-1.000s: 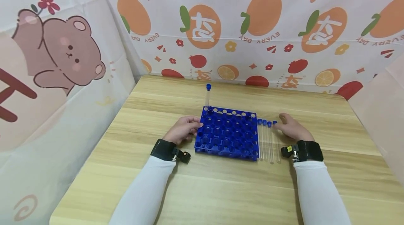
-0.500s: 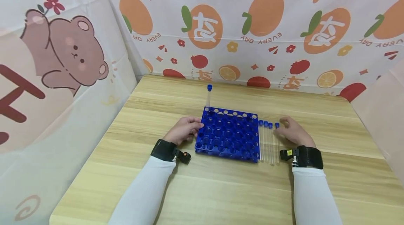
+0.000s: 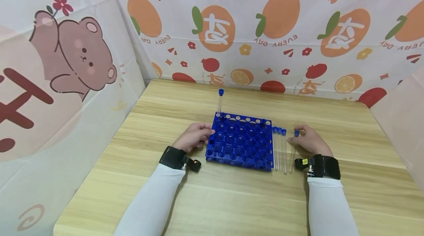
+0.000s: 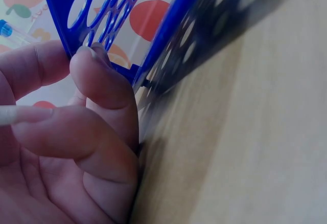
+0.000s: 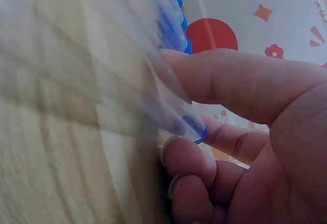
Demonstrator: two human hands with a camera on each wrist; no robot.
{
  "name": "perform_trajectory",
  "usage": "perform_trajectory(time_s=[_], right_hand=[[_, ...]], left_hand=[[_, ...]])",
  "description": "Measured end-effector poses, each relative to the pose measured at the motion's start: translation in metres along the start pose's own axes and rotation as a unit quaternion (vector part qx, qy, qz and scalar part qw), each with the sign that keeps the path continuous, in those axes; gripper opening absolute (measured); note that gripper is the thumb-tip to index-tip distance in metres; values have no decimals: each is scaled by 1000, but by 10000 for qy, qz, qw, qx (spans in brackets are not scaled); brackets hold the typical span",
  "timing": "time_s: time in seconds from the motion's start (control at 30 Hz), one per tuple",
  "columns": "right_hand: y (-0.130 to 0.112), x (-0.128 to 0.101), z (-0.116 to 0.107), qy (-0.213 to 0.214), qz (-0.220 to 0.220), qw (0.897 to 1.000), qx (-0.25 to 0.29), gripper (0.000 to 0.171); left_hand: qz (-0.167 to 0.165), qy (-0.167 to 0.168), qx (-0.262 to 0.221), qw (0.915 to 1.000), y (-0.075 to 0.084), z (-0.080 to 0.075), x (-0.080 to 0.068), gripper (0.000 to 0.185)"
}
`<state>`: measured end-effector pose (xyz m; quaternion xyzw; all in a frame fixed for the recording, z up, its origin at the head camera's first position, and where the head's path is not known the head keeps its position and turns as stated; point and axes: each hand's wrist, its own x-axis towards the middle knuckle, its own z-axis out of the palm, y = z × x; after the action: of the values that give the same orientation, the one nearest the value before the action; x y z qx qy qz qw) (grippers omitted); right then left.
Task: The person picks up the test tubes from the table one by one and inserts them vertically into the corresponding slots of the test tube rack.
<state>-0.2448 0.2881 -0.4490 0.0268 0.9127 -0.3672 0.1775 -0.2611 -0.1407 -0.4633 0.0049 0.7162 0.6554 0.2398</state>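
A clear test tube with a blue cap (image 3: 293, 154) lies slightly aslant on the worktop (image 3: 205, 199), its capped end pinched between the thumb and fingers of the right hand (image 3: 310, 141). Just left of it, three similar capped tubes (image 3: 280, 153) lie side by side, next to a blue plastic rack with rows of round holes (image 3: 244, 142). One capped tube (image 3: 220, 104) stands upright in the rack's far-left corner. The left hand (image 3: 193, 136) grips the rack's left edge between thumb and fingers. Smooth and round, the pinched tube could slip and roll if the grip loosens; swung leftward, it could knock its neighbours. Behind hangs white fruit-print cloth (image 3: 246, 18).
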Motion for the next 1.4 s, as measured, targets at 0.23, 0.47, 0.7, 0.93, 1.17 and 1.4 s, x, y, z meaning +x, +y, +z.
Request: perform_trajectory(time_s=[0.23,0.47,0.7,0.93,1.17,1.4], right_hand=[[2,1,-1,33,7,10000,-61,79],[4,0,-1,175,35,9997,191,72],[7,-2,-2,291,43,9980,567,70],[12,-3,-7,332,29,9969,708,71],[14,-6,-11,217,-68,9955,915,70],[15,-7,-12,193,-71,9932,1145,67]], left_hand=[[43,24,1,10000,0,0,2,24],[49,89,1,9999,-2,0,2,22],[60,43,23,10000,-1,1,1,22],[9,90,-4,10000,0,1,2,21],[25,82,38,10000,0,1,2,22],[30,61,19,10000,-1,1,4,22]])
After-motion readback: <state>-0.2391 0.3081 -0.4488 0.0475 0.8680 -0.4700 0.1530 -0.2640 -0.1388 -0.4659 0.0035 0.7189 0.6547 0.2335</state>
